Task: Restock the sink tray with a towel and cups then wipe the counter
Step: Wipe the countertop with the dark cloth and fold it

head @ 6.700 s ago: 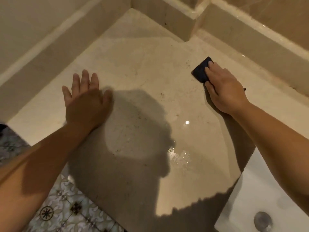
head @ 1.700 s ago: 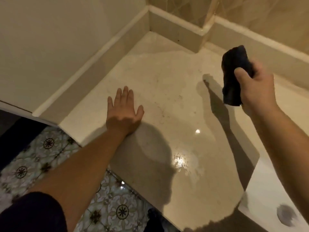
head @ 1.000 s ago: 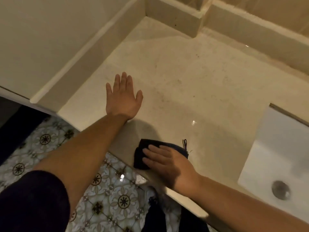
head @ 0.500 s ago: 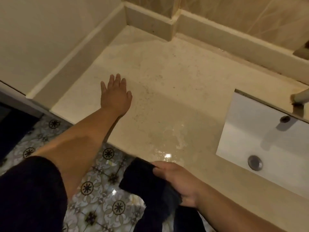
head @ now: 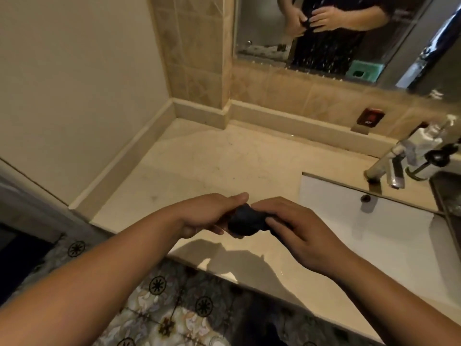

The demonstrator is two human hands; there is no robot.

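A small dark cloth is bunched into a ball in mid air above the front part of the beige stone counter. My left hand grips its left side and my right hand grips its right side, fingers curled round it. Both hands hover just above the counter, not touching it. A wet patch shines on the counter near its front edge, below my hands. Of the dark sink tray only a strip shows at the far right edge. No cups or towel are visible.
A white basin is set in the counter on the right, with a chrome tap behind it. A mirror hangs above the tiled backsplash. A wall bounds the counter on the left. Patterned floor tiles lie below the front edge.
My left hand has lifted off the counter and joined my right hand on the cloth. The cloth came up from the counter's front edge and is now bunched between both hands. My view tilted up.
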